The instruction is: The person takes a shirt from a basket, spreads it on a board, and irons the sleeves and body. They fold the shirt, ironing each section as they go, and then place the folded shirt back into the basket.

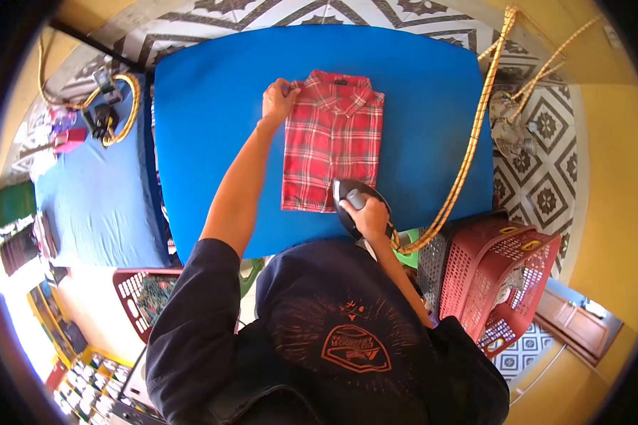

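A red plaid shirt, folded into a neat rectangle, lies on the blue-covered ironing table with its collar at the far end. My left hand pinches the shirt's upper left corner near the shoulder. In my right hand is a clothes iron, gripped by its grey handle. The iron's tip rests at the shirt's lower right edge, and its body reaches past the hem. Whether the soleplate presses on the cloth is hidden. A yellow braided cord runs from the iron up to the right.
Red plastic baskets stand close by at the right, below the table edge. To the left is a second table with a light blue cover, holding a coiled cord and small items. Another basket with cloth sits at lower left.
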The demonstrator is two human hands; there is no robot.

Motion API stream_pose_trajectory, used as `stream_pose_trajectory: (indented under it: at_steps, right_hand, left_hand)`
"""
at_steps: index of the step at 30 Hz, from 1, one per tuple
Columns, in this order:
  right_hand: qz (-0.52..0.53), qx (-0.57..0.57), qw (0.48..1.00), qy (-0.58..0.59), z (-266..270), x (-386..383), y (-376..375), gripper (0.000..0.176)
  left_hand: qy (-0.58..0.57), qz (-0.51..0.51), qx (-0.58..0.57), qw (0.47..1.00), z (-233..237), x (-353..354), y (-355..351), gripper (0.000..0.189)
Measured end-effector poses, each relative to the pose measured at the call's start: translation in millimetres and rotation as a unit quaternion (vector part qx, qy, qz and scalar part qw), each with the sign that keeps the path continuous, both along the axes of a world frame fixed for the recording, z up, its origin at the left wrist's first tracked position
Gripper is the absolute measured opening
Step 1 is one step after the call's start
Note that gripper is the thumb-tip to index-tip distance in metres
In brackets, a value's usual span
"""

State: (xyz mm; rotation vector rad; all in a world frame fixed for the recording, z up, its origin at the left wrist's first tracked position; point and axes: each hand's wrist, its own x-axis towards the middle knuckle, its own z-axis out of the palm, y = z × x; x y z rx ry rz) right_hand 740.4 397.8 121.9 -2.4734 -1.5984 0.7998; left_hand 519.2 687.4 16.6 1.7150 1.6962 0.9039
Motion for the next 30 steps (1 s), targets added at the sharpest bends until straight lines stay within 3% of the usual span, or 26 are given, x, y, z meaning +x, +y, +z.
stream_pose_trajectory:
  at_steps: [1,3,5,12,14,19,22,24,27,30]
  right_hand:
    - [-0.044,0.019,0.998,-0.04,-6.7,4.8,7.9,0.068]
    - [-0.085,0.018,0.996,0.001,3.5,11.4,33.0,0.058]
    - [-0.13,-0.005,0.991,0.02,6.7,16.2,69.8,0.059]
    - [-0.257,0.067,0.964,0.009,-11.3,58.7,206.0,0.064]
    - [-0.265,0.053,0.963,-0.016,-20.5,74.3,239.4,0.066]
    - [-0.249,0.041,0.967,-0.041,-32.8,108.7,301.6,0.08]
    - [-0.178,0.057,0.98,-0.075,-41.7,127.6,319.7,0.082]
    - [-0.126,0.002,0.992,0.006,-36.5,139.1,318.4,0.08]
    - [0.005,-0.015,0.999,0.039,50.3,78.7,276.7,0.071]
    - [0.211,-0.007,0.976,0.052,60.7,5.4,226.3,0.051]
  left_hand:
    - [-0.018,-0.008,-0.029,0.999,10.9,-0.4,3.7,0.031]
    - [-0.013,-0.035,-0.005,0.999,9.2,-3.0,12.0,0.026]
    - [-0.091,-0.017,-0.049,0.995,10.4,-3.2,16.5,0.025]
    - [-0.106,-0.076,-0.058,0.99,9.3,-10.0,29.7,0.025]
    - [-0.018,-0.109,-0.111,0.988,12.5,-12.7,32.1,0.022]
    - [-0.044,-0.121,-0.112,0.985,1.9,-12.3,37.2,0.027]
    - [-0.015,-0.143,-0.099,0.985,14.7,-10.0,38.4,0.028]
    - [0.018,-0.159,-0.106,0.981,13.4,-12.0,41.7,0.028]
    - [-0.021,-0.192,-0.09,0.977,-3.6,-17.3,53.1,0.024]
    - [-0.024,-0.236,-0.154,0.959,5.0,-18.2,69.6,0.028]
